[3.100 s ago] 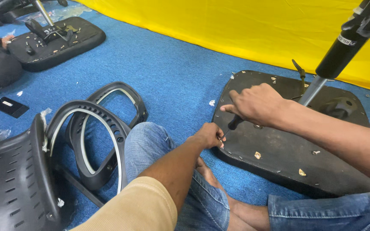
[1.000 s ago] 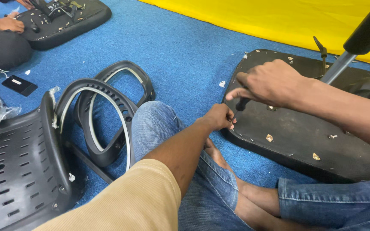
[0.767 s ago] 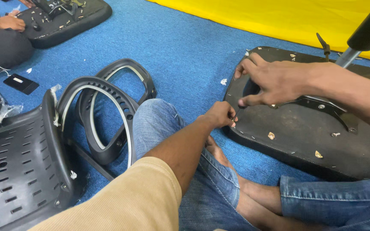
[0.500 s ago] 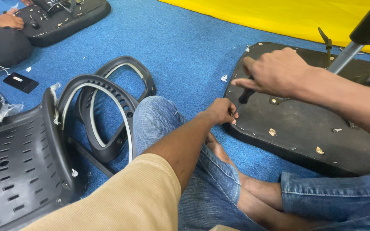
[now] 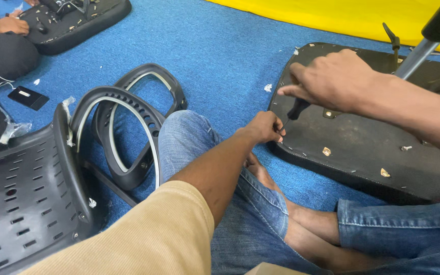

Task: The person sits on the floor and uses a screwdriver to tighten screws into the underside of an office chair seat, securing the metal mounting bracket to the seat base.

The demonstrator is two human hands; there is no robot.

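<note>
Black seat base (image 5: 362, 153) (one), two hands: right (image 5: 332, 81) gripping one screwdriver (image 5: 295, 109), left (image 5: 266, 127) pinching its tip.

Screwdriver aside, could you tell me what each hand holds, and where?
Right hand grips the screwdriver by its black handle; left hand pinches near its tip.

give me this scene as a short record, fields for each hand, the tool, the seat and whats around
right hand: right hand closed around the black handle of a screwdriver
left hand: left hand pinched at the tool's tip, at the near edge of the seat
seat: upturned black chair seat on blue carpet, with small staples and scraps on it
column: gas lift column rising from the seat, top right
left side: black perforated chair back and two loop armrests
far left: another person's hand by a second seat
</note>
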